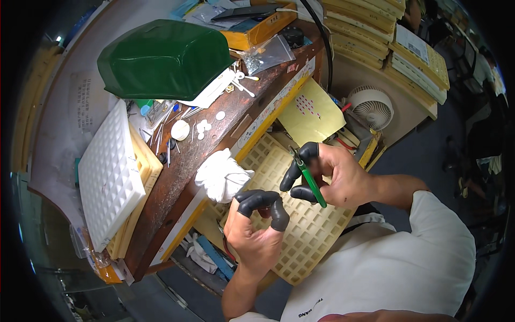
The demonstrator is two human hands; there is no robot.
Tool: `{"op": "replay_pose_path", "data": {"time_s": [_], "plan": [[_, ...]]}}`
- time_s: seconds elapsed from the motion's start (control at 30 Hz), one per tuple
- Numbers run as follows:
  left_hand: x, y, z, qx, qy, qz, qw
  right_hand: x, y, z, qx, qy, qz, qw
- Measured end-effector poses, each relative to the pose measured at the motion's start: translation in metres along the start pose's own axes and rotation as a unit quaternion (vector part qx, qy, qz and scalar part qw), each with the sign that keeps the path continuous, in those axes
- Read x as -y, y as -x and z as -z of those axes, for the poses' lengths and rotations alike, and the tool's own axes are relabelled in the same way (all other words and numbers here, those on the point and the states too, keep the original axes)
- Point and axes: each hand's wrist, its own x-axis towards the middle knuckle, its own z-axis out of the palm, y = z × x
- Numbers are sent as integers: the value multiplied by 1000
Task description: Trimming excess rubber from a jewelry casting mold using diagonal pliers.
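Observation:
My right hand (pixel 343 177) is closed around green-handled pliers (pixel 311 182), whose metal jaws point up and away from me. Black finger covers sit on several of its fingers. To its lower left, my left hand (pixel 255 236) has its black-covered thumb and forefinger curled toward each other in a pinch; what lies between them is too small or hidden to name. Both hands hover over a cream grid tray (pixel 316 231) with many square pockets. A crumpled white cloth (pixel 221 176) lies on the bench edge beyond my left hand.
A large green cover (pixel 161 59) stands on the dark wooden bench (pixel 214 137), near thin tools and small white discs. White and cream grid trays (pixel 110 177) lean at left. A yellow sheet with pink dots (pixel 311 110), a round fan (pixel 371 107) and stacked trays (pixel 354 29) are at right.

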Motion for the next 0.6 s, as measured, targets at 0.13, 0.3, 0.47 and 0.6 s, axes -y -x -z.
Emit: {"op": "replay_pose_path", "data": {"time_s": [0.13, 0.3, 0.47, 0.6], "plan": [[1, -1, 0, 18, -25, -29, 999, -4, -5, 3, 9, -50, 13, 999], [-4, -2, 0, 25, -39, -56, 997, 0, -8, 2, 33, -60, 1, 998], [2, -5, -1, 12, -53, -71, 996, -6, -16, 2, 27, -117, -32, 992], [5, -2, -1, 5, -32, -42, 999, -13, -16, -2, 22, -158, -33, 987]]}}
